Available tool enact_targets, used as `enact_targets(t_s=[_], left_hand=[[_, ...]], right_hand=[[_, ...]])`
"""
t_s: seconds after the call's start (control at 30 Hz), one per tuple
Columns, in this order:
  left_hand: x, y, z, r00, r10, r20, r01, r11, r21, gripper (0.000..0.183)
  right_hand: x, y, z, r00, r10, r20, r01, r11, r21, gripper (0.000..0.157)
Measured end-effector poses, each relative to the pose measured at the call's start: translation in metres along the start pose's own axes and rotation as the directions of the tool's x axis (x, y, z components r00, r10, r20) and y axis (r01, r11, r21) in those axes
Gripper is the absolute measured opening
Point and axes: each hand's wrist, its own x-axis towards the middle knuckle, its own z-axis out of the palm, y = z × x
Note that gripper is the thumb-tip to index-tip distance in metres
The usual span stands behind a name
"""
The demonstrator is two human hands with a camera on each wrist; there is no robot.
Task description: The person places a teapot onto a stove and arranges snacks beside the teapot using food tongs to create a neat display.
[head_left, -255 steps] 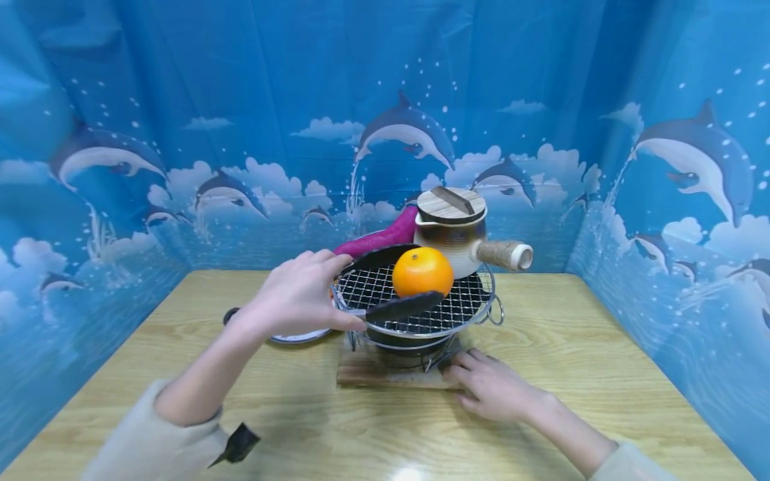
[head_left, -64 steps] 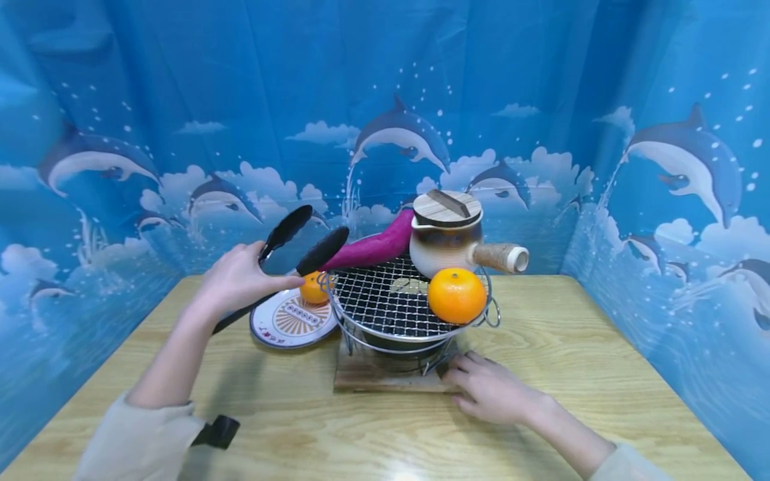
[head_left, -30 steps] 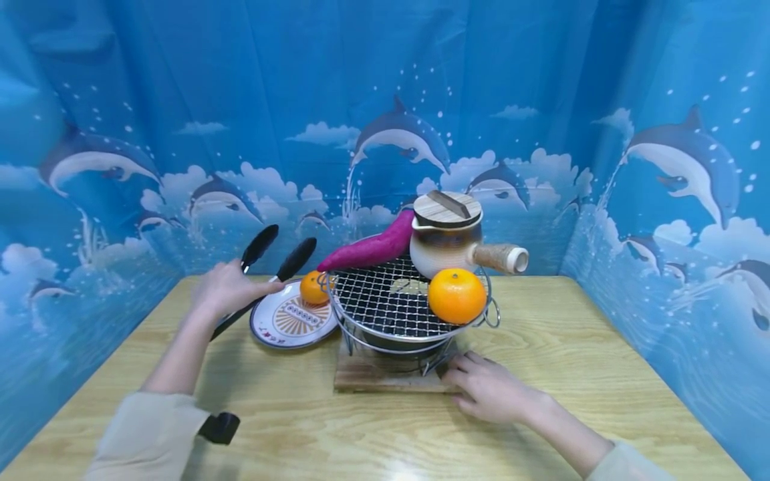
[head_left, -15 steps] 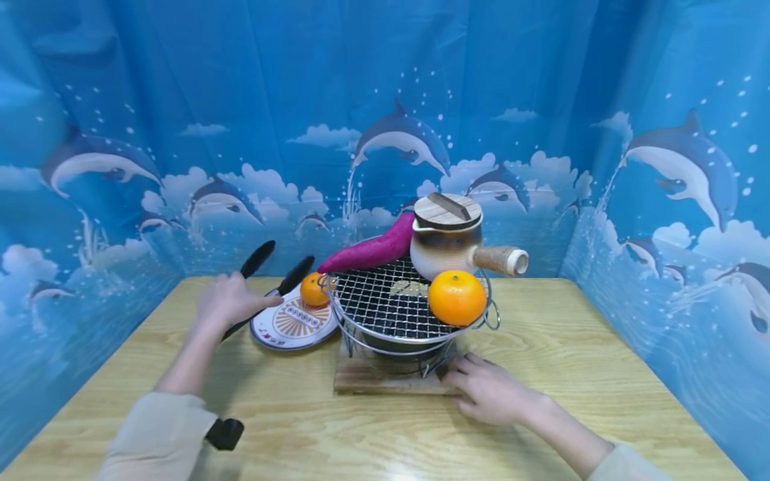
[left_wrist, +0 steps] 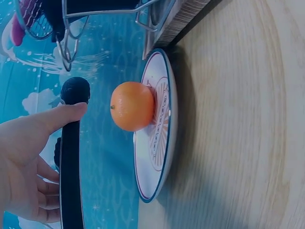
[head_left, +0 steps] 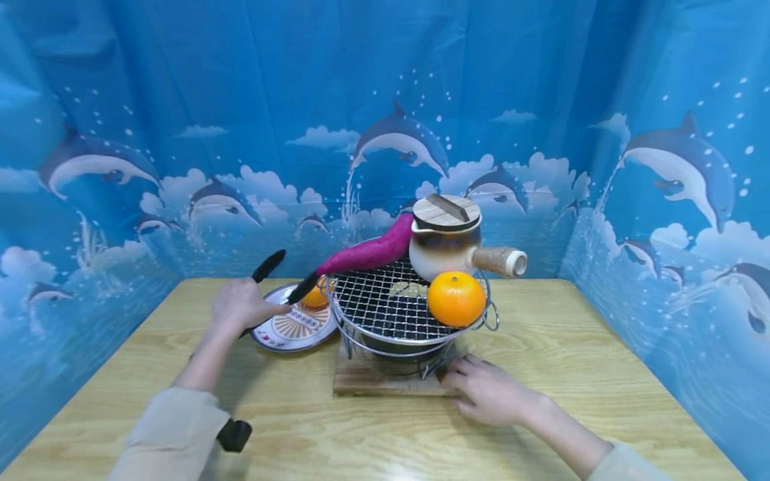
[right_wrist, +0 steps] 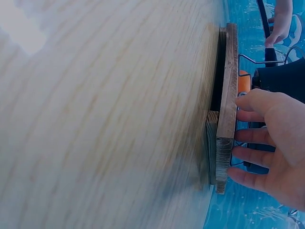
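Observation:
My left hand (head_left: pixel 243 307) holds black-tipped tongs (head_left: pixel 303 288), thumb on one arm and fingers on the other, the arms spread apart. Below them an orange (left_wrist: pixel 132 106) sits on a patterned white plate (left_wrist: pixel 148 179); in the left wrist view the tongs are apart from it, while in the head view one tip partly covers it. My right hand (head_left: pixel 490 391) rests its fingertips on the right end of a wooden board (head_left: pixel 391 382) under a round grill (head_left: pixel 385 307). A larger orange (head_left: pixel 456 299) lies at the front right of the grill's mesh.
On the grill's back stand a purple sweet potato (head_left: pixel 367 254) and a lidded clay pot (head_left: pixel 445 250), its wrapped handle jutting right. The plate is close to the grill's left side. A blue dolphin curtain (head_left: pixel 240 80) surrounds the wooden table (head_left: pixel 289 427).
The larger orange, earlier between the tongs above the grill, now lies on the mesh. My left hand swung left, then lowered the tongs and shifted right over the plate. My right hand stays put.

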Motion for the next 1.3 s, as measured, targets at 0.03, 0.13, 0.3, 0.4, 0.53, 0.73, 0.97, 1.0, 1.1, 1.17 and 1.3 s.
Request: enact_targets(t_s=[0.03,0.13,0.3,0.4,0.53,0.73,0.97,1.0,1.1,1.17,1.3], left_hand=[[0.0,0.001,0.001,1.0,0.001,0.001,-0.001,1.0,0.005,0.088],[0.002,0.002,0.005,1.0,0.004,0.001,-0.004,1.0,0.018,0.095],[0.003,0.005,0.011,1.0,0.004,0.0,-0.004,1.0,0.025,0.1],[0.003,0.005,0.015,1.0,0.012,0.006,-0.012,0.999,0.038,0.101],[0.005,0.005,0.023,0.999,0.03,0.019,-0.031,0.998,0.059,0.1],[0.007,0.007,0.031,0.999,0.047,0.028,-0.049,0.997,0.06,0.1],[0.007,0.009,0.036,0.999,0.051,0.018,-0.052,0.996,0.068,0.099],[0.008,0.009,0.037,0.999,0.05,0.018,-0.051,0.996,0.071,0.099],[0.008,0.01,0.039,0.998,0.052,0.02,-0.053,0.995,0.088,0.097],[0.008,0.01,0.041,0.998,0.053,0.019,-0.055,0.993,0.103,0.098],[0.008,0.011,0.045,0.998,0.06,0.017,-0.061,0.991,0.121,0.099]], right_hand=[[0.0,0.0,0.0,1.0,0.0,0.0,0.0,1.0,0.001,0.02],[0.0,0.0,0.001,1.0,0.001,0.001,-0.001,1.0,0.005,0.02],[0.0,0.001,0.001,1.0,-0.001,-0.004,0.001,1.0,0.004,0.019],[0.0,0.001,0.001,1.0,-0.001,-0.005,0.001,1.0,0.007,0.019],[0.001,0.001,0.001,1.0,-0.003,-0.009,0.003,1.0,0.005,0.018],[0.001,0.001,0.0,1.0,-0.007,-0.013,0.007,1.0,0.003,0.017],[0.001,0.0,0.0,1.0,-0.002,-0.004,0.002,1.0,0.0,0.018],[0.001,0.0,0.0,1.0,-0.002,-0.003,0.002,1.0,0.0,0.018],[0.001,0.0,0.0,1.0,-0.001,-0.001,0.001,1.0,0.002,0.019],[0.001,-0.001,0.0,1.0,0.002,0.002,-0.002,1.0,0.005,0.019],[0.0,-0.001,0.0,1.0,0.009,0.006,-0.009,1.0,0.006,0.019]])
